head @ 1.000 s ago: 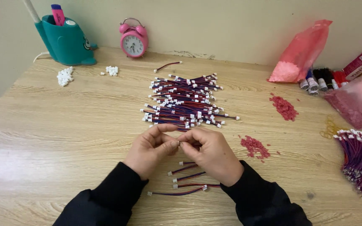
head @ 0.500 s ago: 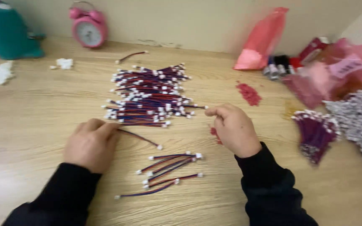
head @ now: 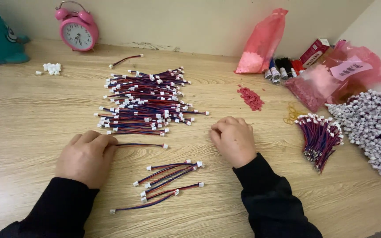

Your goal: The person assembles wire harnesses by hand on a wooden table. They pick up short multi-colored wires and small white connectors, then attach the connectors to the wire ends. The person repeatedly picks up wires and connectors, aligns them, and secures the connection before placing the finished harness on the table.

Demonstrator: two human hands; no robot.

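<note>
Now left hand pinching wire, right hand fisted

Pale matt wood-grain tabletop, glossy pink plastic alarm clock, crinkled translucent pink plastic bag, red-and-blue plastic-sheathed wire with smooth white plastic connector, black cloth sleeves
</note>
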